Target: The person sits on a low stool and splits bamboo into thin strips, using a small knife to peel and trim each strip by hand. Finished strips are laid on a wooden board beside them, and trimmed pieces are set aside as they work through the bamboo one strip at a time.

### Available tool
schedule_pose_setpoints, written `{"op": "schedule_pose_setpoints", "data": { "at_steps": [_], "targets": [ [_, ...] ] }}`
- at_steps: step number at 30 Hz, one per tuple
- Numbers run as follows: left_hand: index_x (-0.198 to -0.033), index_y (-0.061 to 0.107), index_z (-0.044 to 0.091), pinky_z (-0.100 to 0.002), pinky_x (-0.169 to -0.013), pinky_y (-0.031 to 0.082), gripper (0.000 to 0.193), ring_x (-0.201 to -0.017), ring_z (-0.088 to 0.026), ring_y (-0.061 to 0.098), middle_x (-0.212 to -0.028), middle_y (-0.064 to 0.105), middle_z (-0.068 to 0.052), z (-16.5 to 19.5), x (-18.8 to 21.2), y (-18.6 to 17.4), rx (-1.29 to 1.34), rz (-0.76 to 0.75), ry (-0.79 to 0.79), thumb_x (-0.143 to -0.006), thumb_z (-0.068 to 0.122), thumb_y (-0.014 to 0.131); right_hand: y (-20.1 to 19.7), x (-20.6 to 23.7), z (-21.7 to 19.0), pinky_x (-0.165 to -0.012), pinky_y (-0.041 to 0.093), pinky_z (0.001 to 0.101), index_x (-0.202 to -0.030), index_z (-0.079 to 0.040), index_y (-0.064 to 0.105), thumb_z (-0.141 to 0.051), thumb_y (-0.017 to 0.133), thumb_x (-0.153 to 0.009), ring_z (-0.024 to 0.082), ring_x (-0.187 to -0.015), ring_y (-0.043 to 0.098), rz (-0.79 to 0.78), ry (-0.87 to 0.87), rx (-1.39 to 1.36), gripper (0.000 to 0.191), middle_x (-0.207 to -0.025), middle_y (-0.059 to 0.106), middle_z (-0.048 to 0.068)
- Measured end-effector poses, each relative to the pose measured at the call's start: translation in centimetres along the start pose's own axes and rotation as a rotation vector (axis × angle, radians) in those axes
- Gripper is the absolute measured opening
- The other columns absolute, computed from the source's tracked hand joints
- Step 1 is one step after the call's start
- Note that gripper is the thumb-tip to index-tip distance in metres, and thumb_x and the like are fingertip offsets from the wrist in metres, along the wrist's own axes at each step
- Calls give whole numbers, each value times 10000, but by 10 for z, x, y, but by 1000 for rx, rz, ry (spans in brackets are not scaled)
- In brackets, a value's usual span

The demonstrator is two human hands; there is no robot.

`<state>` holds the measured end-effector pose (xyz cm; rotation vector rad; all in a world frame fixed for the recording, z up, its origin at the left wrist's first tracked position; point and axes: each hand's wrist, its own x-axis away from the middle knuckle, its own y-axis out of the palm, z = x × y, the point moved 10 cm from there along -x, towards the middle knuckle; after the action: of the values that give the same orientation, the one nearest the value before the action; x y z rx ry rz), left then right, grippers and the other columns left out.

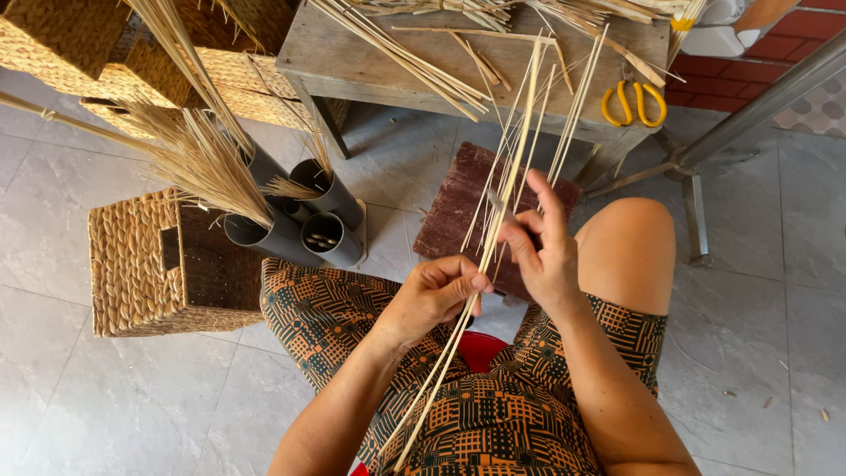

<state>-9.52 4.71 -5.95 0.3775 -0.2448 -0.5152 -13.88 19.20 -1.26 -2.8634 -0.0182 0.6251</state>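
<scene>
I sit over a tiled floor (pixel 775 291), sorting a bundle of thin pale straw strips (pixel 493 238) that runs from my lap up toward the far wooden bench (pixel 352 53). My left hand (pixel 432 295) pinches the strips together near their middle. My right hand (pixel 542 251) grips them just above, fingers parting a few. I seem to be separating strands; the next move calls for a steady pinch below while one strip slides free. Yellow scissors (pixel 633 103) lie far right.

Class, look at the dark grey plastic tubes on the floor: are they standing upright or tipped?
Tipped. The dark grey plastic tubes lean, their round open mouths facing the camera; dry straw-coloured grass stalks poke from some.
</scene>
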Motion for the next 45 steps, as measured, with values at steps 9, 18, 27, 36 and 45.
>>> {"op": "schedule_pose_setpoints", "data": {
  "at_steps": [9, 18, 27, 36, 45],
  "targets": [
    [-970, 700, 49, -198, -484, 285, 186, -531, -23, 404, -721, 669, -11, -22, 21, 9, 29, -42, -142, -1039, 208, 632, -40, -17, 28, -562, 436, 192, -1633, -120, 311, -62, 600, -1072, 38, -625, 510, 59, 78, 7, 634, -887, 693, 38],
    [-940, 709, 57, -194, -475, 336, 171, -529, -26, 457, -687, 661, -2, -32, 28, 0, -55, -22, -207, -1025, 189, 643, -82, -44, 71, -553, 421, 197, -1632, -102, 333, -44, 587, -1067, 45, -628, 498, 114, 90, -35, 622, -881, 671, 58],
    [-952, 708, 56, -187, -491, 423, 174, -549, -19, 537, -698, 670, 34, -34, -13, -49, -295, 188, -198, -1008, 189, 611, -151, -95, 138, -530, 428, 217, -1508, -47, 539, -131, 554, -1138, 68, -650, 546, 221, 241, -225, 380, -895, 656, 63],
    [-916, 730, 42, -380, -618, 537, 241, -634, -254, 701, -707, 710, -118, -5, -179, -106, -1029, 512, 159, -932, 282, 717, -142, -112, 198, -460, 398, 236, -1274, -42, 657, -248, 581, -1093, 90, -524, 508, 195, 456, -435, 284, -819, 643, 74],
    [-919, 739, 113, -525, -757, 551, 263, -845, -431, 701, -880, 740, -186, -37, -302, -128, -1250, 692, 30, -907, 372, 692, -155, -123, 224, -464, 403, 234, -1265, -40, 662, -259, 603, -1068, 94, -525, 508, 225, 514, -445, 301, -808, 641, 76]
  ]
}}
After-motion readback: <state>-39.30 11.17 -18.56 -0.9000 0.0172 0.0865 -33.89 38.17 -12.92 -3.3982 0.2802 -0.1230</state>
